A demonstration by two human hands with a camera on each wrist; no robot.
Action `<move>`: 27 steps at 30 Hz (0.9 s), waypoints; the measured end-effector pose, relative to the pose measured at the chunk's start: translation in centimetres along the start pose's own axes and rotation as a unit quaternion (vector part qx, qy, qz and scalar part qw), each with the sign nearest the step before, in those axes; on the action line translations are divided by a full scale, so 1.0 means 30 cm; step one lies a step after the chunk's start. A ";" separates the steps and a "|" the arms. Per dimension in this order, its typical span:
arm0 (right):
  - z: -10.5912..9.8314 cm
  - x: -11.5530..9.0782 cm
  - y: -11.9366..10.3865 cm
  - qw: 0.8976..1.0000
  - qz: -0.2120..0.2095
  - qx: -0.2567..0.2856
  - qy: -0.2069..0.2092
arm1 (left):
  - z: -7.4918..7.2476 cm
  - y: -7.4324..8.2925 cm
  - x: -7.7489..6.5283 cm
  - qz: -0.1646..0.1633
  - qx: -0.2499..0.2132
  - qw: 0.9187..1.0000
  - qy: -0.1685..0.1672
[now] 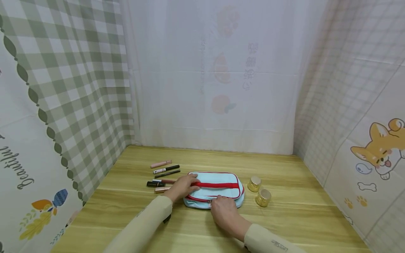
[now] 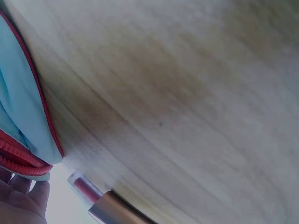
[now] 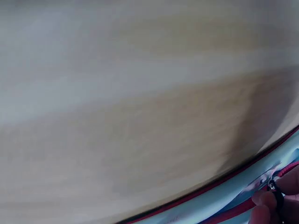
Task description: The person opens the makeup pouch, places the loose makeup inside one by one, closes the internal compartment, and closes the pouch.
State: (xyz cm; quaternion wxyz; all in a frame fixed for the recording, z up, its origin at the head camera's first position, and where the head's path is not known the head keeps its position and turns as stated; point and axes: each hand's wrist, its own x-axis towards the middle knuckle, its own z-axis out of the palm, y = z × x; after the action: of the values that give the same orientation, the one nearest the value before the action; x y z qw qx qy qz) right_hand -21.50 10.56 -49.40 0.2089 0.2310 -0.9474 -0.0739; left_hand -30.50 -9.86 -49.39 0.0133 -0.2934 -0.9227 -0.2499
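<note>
On the wooden table (image 1: 284,225), pens (image 1: 164,172) lie at the left. The left hand (image 1: 183,187) rests flat, fingers relaxed, on the pale blue pouch (image 1: 218,191) with red trim, mid-table. The right hand (image 1: 223,207) pinches its zipper pull (image 3: 273,185). Two gold jars (image 1: 259,191) stand right.

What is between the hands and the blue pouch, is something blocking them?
Nothing visible. The left hand already rests on the left end of the blue pouch, and the right hand pinches the zipper pull at its near edge. The cosmetic pens and gold jars lie beside it.
</note>
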 end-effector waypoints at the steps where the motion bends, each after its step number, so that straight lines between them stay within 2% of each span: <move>1: 0.001 -0.002 0.003 1.000 -0.010 -0.011 0.002 | 0.000 0.000 0.000 0.000 0.001 1.000 0.001; 5: 0.005 -0.006 0.013 0.998 -0.048 -0.045 0.016 | -0.001 0.000 0.001 -0.003 -0.001 1.000 -0.002; 9: 0.001 -0.006 0.027 0.998 -0.061 -0.034 0.008 | -0.001 0.000 0.001 -0.001 0.002 1.000 -0.004; 11: -0.008 -0.004 0.034 0.999 -0.037 0.001 -0.005 | -0.002 0.000 0.001 0.000 0.002 1.000 -0.005; 13: -0.019 -0.003 0.043 0.998 0.002 0.058 -0.018 | -0.003 -0.001 0.001 0.000 0.003 1.000 -0.006; 16: -0.035 0.000 0.054 0.983 0.074 0.165 -0.028 | -0.006 -0.002 0.003 0.000 0.001 1.000 -0.005; 19: -0.044 0.003 0.065 0.967 0.104 0.228 -0.036 | -0.006 -0.004 0.006 0.004 0.004 1.000 -0.005; 21: -0.044 0.003 0.071 0.966 0.106 0.233 -0.038 | -0.005 -0.006 0.008 0.007 0.009 1.000 -0.005; 27: -0.045 -0.006 0.095 0.973 0.091 0.210 -0.027 | -0.002 -0.007 0.014 0.018 0.027 0.999 0.002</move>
State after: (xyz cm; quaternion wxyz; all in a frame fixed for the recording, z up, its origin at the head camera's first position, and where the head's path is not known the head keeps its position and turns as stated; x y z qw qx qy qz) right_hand -21.95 13.10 -47.58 0.1359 0.1803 -0.9640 0.1401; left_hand -30.99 -9.81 -49.36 0.0275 -0.3089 -0.9236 -0.2252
